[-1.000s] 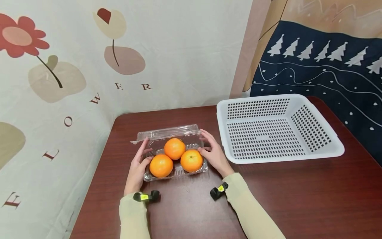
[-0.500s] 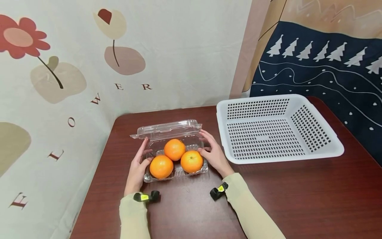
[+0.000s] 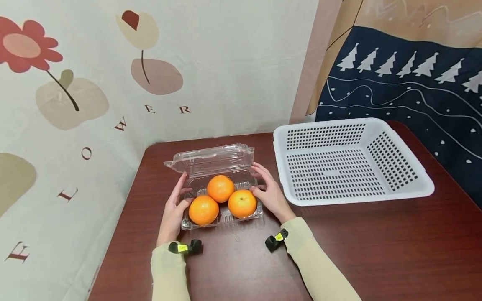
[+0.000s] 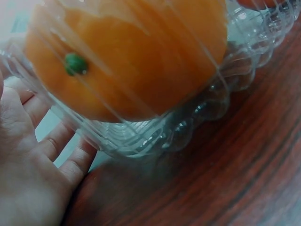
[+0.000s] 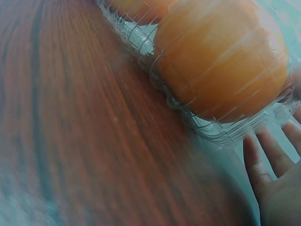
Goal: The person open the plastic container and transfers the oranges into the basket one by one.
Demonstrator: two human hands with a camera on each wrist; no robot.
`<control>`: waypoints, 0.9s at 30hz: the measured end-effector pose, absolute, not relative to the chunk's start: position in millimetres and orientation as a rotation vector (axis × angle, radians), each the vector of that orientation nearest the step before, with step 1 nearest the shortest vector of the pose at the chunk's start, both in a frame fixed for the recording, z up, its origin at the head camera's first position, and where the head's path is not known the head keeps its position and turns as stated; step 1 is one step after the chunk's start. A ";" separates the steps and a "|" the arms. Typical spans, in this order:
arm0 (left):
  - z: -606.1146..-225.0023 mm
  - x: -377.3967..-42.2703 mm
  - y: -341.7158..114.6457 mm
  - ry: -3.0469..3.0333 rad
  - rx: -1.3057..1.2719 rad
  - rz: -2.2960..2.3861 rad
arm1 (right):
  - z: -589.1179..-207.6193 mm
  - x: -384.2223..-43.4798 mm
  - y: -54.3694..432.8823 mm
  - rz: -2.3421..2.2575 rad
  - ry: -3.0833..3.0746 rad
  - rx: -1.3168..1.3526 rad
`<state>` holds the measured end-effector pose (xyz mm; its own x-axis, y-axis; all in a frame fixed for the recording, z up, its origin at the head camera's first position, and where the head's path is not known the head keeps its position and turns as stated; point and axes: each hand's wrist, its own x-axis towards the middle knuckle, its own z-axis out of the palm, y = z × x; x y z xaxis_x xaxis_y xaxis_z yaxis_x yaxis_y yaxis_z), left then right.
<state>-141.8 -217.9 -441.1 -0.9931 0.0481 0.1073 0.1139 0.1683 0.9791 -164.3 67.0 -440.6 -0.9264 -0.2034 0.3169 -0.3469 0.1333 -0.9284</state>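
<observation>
My left hand [image 3: 174, 210] lies along the left side of a clear plastic container [image 3: 225, 214], fingers long and spread, thumb up beside the nearest orange. My right hand [image 3: 272, 194] mirrors it on the other side, fingers spread against the clear wall, thumb by the orange there. The container sits on the brown desk [image 3: 241, 267] between my palms, its clear lid [image 3: 216, 159] raised along the far edge, just beyond my index fingertips.

Three oranges rest inside: the left orange [image 3: 203, 210], the right orange [image 3: 242, 203] and the back orange [image 3: 220, 188], set in a triangle. From my left wrist I see a green stem button [image 4: 76, 64] through the plastic.

Well to the right of the container stands a white slotted basket [image 3: 331, 171]. A pale flower-printed cloth [image 3: 241, 62] hangs behind the desk, with a navy tree-patterned cloth [image 3: 399, 90] on the right.
</observation>
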 end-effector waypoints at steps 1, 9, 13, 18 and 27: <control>-440.3 -141.8 -216.9 -2.361 -0.166 -1.981 | -440.4 -164.4 67.6 1.916 -2.275 0.559; -440.5 -142.4 -217.1 -2.354 -0.204 -1.974 | -440.8 -164.1 67.8 1.892 -2.263 0.590; -440.7 -142.7 -217.9 -2.356 -0.210 -1.974 | -442.3 -164.5 67.1 1.879 -2.274 0.589; -441.1 -144.0 -218.5 -2.358 -0.219 -1.970 | -441.0 -163.9 66.9 1.873 -2.283 0.573; -443.1 -142.8 -217.8 -2.306 -0.197 -2.032 | -440.3 -162.8 66.7 1.860 -2.277 0.574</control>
